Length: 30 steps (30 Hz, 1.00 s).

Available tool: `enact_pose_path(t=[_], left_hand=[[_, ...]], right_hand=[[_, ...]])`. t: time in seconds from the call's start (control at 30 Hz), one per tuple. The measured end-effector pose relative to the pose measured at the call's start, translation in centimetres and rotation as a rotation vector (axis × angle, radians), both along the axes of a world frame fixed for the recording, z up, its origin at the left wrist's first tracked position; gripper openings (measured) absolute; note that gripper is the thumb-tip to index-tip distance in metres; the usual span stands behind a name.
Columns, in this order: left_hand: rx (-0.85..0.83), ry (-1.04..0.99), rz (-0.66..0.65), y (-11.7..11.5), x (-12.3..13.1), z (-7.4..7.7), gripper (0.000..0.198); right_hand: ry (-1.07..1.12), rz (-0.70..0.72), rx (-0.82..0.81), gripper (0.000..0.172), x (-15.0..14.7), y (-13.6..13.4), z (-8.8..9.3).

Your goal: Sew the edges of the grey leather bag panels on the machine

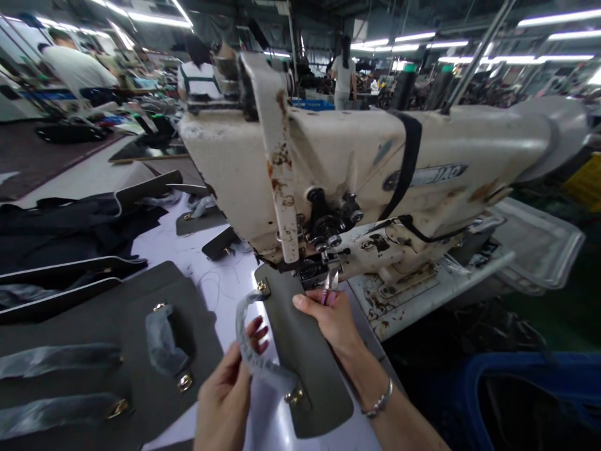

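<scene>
A dark olive-grey leather bag panel (305, 357) lies lengthwise, its long axis running from just below the cream-painted industrial sewing machine head (357, 169) back toward the wearer, and the right hand (331, 319) is nearer the machine. Pink-handled thread snips (329, 289) are clamped in that hand, while a plastic-wrapped strap (248, 341) looped along the panel is pinched by the left hand (224, 401).

Bright overhead fluorescent tubes (558, 58), edges bowed by wide-angle distortion
</scene>
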<state>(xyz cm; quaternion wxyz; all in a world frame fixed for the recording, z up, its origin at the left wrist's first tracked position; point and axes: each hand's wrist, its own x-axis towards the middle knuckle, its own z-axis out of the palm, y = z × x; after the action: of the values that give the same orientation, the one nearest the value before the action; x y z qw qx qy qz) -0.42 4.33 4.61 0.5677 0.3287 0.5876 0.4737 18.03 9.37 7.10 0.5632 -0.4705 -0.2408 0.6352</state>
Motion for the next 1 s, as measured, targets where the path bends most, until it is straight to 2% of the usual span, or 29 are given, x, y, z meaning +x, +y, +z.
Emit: enact_pose_path(t=[0.07,0.13,0.23,0.3,0.4,0.5,0.6,0.7,0.87,1.0], left_hand=[[-0.057,-0.121,-0.096,0.6,2.6,-0.3,0.063],[-0.127,-0.217,-0.096,1.1,4.7,0.0,0.071],[-0.221,-0.232,-0.063,1.8,6.1,0.8,0.071],[-0.256,-0.231,-0.058,2.2,6.4,1.2,0.066],[-0.233,-0.271,-0.032,2.8,6.6,1.5,0.060],[-0.215,-0.258,-0.008,3.0,6.8,1.4,0.055],[-0.215,-0.232,-0.017,3.1,6.8,1.4,0.050],[-0.224,-0.206,-0.008,3.1,6.8,1.4,0.049],[-0.223,-0.163,0.002,3.0,6.6,1.5,0.059],[-0.287,-0.212,-0.008,3.2,6.4,2.5,0.058]], right_hand=[[-0.127,-0.032,0.038,0.028,0.0,-0.1,-0.2],[-0.331,-0.057,0.093,0.024,0.1,-0.3,-0.1],[-0.584,-0.078,0.155,0.020,0.3,-0.4,0.2],[-0.647,-0.081,0.147,0.020,0.5,-0.5,0.3],[-0.638,-0.084,0.114,0.021,0.8,-0.5,0.1],[-0.572,-0.068,0.044,0.032,1.3,-0.7,-0.3],[-0.491,-0.007,0.014,0.035,2.2,-1.1,-0.4],[-0.477,0.079,0.108,0.026,3.1,-1.3,-0.4],[-0.653,0.135,0.260,0.014,4.2,-1.1,-0.1],[-0.674,0.165,0.300,0.027,4.3,-0.7,0.4]])
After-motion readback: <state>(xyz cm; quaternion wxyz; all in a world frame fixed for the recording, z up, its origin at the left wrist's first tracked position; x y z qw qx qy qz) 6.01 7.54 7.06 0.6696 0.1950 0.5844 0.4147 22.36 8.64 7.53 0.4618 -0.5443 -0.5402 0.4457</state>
